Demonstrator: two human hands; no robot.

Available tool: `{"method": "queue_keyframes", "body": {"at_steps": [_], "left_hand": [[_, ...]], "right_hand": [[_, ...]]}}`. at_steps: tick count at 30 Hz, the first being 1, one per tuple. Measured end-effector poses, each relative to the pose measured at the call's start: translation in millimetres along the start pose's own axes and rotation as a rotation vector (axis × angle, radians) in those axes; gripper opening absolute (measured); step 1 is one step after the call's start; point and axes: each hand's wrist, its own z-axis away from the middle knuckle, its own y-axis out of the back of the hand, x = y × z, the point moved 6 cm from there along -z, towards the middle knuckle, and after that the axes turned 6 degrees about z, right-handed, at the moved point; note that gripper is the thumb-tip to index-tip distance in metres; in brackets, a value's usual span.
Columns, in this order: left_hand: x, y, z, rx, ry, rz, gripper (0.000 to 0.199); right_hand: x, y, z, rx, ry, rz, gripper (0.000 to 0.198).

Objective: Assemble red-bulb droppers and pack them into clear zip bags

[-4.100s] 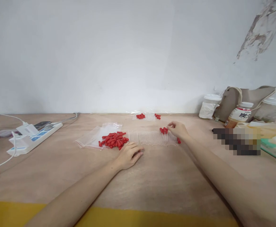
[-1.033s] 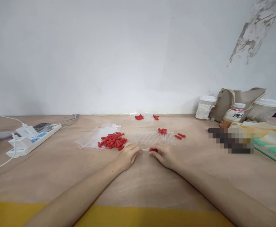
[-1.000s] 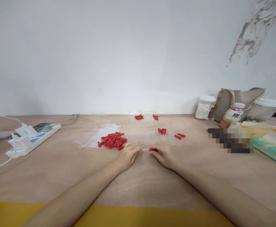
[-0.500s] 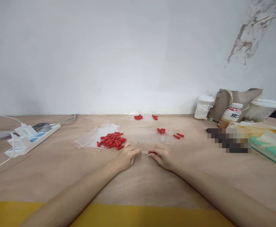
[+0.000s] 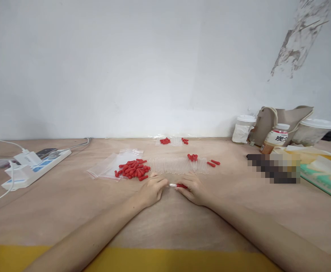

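Observation:
Between my hands lies a clear glass dropper tube (image 5: 172,185), roughly level. My left hand (image 5: 154,188) is closed on its left end. My right hand (image 5: 194,189) is closed around a red rubber bulb (image 5: 181,185) at the tube's right end; the fingers partly cover where the two meet. Just beyond my hands, a row of clear glass tubes (image 5: 168,165) lies side by side, with several bulb-topped droppers (image 5: 193,157) in it. A pile of red rubber bulbs (image 5: 132,168) sits left of the row, and two loose bulbs (image 5: 213,163) lie to its right.
Clear plastic bags (image 5: 104,166) lie by the pile. Bagged red bulbs (image 5: 165,141) rest near the wall. A white power strip (image 5: 37,170) with cables is at left. At right stand a lidded cup (image 5: 241,130), a bottle (image 5: 275,139), a bag and a tissue pack (image 5: 321,175).
More of the red bulb shows at my right fingers, and the right thumb has shifted slightly. Both hands stay nearly in place; the whole view has shifted slightly.

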Motion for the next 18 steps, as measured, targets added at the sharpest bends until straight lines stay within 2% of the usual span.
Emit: {"method": "queue_keyframes", "body": {"at_steps": [11,14,18], "left_hand": [[4,2,-5,-0.002,0.045,0.017,0.02],[2,3,-5,0.036,0.07,0.054,0.021],[3,5,-4,0.08,0.087,0.102,0.018]], "right_hand": [[3,0,-9,-0.012,-0.014,-0.044,0.013],[11,3,-10,0.019,-0.142,-0.223,0.014],[22,3,-8,0.157,-0.401,-0.562,0.024]]}}
